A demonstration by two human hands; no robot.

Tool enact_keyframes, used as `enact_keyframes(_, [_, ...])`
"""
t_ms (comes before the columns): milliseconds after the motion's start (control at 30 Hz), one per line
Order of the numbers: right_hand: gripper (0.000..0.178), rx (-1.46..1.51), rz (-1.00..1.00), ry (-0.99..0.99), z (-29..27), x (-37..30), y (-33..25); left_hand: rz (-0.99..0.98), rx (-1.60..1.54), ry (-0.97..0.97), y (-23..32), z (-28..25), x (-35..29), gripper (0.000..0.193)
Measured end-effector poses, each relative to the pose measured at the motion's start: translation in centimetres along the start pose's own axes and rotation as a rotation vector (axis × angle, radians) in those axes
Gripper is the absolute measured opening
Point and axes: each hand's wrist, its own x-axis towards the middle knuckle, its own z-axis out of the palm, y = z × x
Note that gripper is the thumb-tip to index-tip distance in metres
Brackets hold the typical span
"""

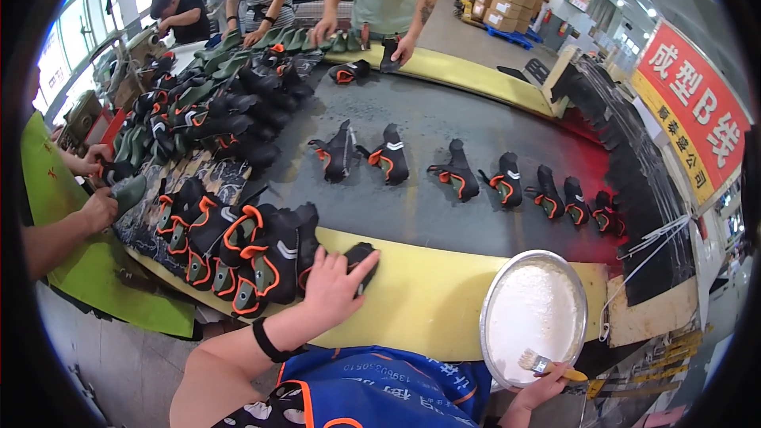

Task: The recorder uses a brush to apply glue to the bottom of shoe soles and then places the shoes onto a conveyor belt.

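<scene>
My left hand [334, 292] is at the near edge of the bench, gripping a black shoe upper [361, 255] between thumb and fingers; the palm side is hidden. Beside it, to the left, stands a cluster of black shoe uppers [269, 257] with orange collar edging and green lasts inside. In my right hand [543, 388] is a flat brush [547, 364] with a wooden handle, its pale bristles over a round metal basin [485, 309] of white paste. Fingers close round the handle at the basin's near rim.
Several black-and-orange shoe uppers [390, 154] stand spaced along the dark conveyor belt [380, 218]. A large heap of uppers [238, 111] and green lasts lies far left. A co-worker's hands [99, 206] hold a lasted shoe at left; others work across the belt. Yellow boards [428, 293] line its edges.
</scene>
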Motion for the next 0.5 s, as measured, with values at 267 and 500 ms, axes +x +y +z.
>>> enact_keyframes(267, [0.031,0.006,0.017,-0.015,-0.2,-0.2,-0.7,0.102,-0.309,0.023,2.1,0.8,-1.3,0.091])
enact_keyframes(500, [0.030,-0.043,0.087,-0.009,-0.2,-0.4,-1.2,-0.041,-0.551,0.120,1.3,1.6,-3.4,0.095])
